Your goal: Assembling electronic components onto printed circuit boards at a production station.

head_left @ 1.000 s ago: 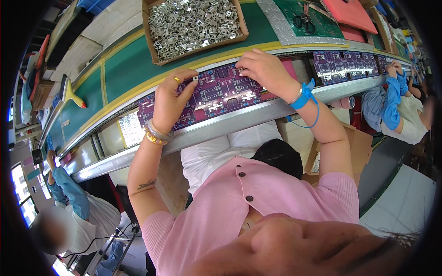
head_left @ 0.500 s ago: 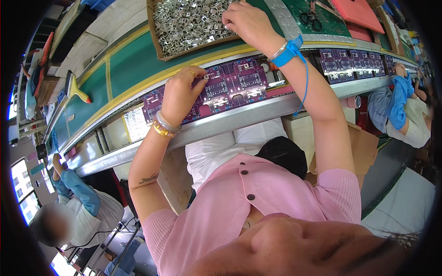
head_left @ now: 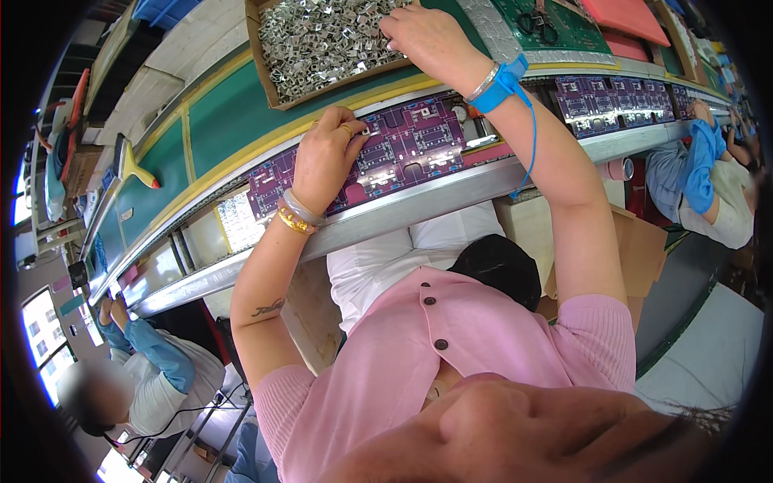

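At upper centre-left, the left hand (head_left: 326, 153) has its thumb and index finger nearly closed at a small metal piece on the purple circuit board (head_left: 415, 153); whether they pinch it or merely touch it, I cannot tell. At upper centre, the right hand (head_left: 431, 40) is loosely curled over the right side of the cardboard tray (head_left: 338, 90), with its fingertips among the brackets; the fingers themselves hide whether any piece is caught between them.

The shallow, open tray, cut off by the top edge of the frame, is heaped with small silvery metal brackets (head_left: 322, 44). The circuit board lies in front of it, slanting across the upper middle along a metal rail (head_left: 451, 188). The left hand covers part of the board's left half, and the right hand hides the tray's upper right corner. A blue wrist strap (head_left: 499, 90) circles the right wrist, its cord hanging beside the forearm.

At upper right, black scissors (head_left: 539, 26) lie on a green circuit board (head_left: 581, 40), near a pink pad (head_left: 626, 20); below them are more purple boards (head_left: 616, 105). A yellow-handled tool (head_left: 139, 171) rests at upper left. Blue-sleeved co-workers sit at the far right and lower left.
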A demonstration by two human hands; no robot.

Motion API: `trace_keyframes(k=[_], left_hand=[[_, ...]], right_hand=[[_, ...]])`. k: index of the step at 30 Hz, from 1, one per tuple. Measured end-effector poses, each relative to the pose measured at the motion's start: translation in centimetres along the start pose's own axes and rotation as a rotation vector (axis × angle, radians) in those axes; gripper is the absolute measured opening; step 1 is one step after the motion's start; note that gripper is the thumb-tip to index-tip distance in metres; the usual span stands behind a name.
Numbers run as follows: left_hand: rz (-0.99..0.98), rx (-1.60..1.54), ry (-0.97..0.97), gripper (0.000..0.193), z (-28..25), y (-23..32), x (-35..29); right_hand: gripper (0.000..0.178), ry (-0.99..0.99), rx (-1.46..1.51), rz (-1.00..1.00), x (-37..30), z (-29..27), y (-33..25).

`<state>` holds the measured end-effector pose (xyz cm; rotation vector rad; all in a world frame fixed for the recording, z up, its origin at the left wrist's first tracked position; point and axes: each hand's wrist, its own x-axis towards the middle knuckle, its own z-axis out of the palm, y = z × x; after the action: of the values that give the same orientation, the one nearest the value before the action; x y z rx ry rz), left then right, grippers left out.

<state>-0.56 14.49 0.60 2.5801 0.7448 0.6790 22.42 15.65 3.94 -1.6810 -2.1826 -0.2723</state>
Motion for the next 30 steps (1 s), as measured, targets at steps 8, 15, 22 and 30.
trace_keyframes(k=[8,15,22,30], left_hand=[[0.006,0.119,0.184,0.012,-4.0,-2.8,4.7],[0.224,0.329,0.069,0.014,-3.0,-5.7,8.3],[-0.105,0.053,0.088,0.016,-3.8,-3.3,7.2],[-0.187,-0.23,0.02,0.02,-4.1,-0.3,3.2]], right_hand=[[0.014,0.237,0.326,-0.047,-3.4,-2.5,-1.2],[0.012,-0.018,0.485,0.152,-10.7,-4.4,-4.2],[0.017,-0.221,0.406,0.057,-13.3,-4.0,-4.5],[0.014,-0.181,0.335,-0.058,-13.5,-2.8,-4.7]])
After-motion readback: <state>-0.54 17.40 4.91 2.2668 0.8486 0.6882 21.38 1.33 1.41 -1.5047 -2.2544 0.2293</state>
